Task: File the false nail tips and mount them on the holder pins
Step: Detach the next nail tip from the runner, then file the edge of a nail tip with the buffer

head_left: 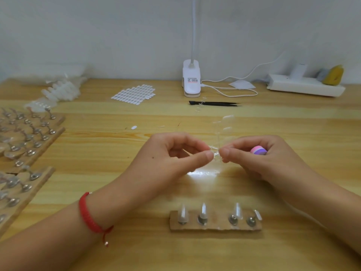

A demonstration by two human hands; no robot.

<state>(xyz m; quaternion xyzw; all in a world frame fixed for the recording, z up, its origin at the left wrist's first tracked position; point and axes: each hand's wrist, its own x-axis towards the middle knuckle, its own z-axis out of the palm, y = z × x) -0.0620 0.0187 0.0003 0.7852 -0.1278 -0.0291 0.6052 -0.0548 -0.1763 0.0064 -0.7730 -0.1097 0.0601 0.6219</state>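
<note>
Fingertips of left grip (pixel 172 155) and right grip (pixel 273 161) pinch a clear nail-tip strip (pixel 214 148), the right also clasping a pink-purple file (pixel 258 150).

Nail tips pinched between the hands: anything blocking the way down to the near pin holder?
Nothing visible. The nail tips sit between left hand and right hand. Only bare table separates them from the pin holder, whose pins seem already filled.

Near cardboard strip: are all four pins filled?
Apparently filled: each of four pins on the cardboard strip carries a clear tip; the rightmost tip is tilted.
</note>
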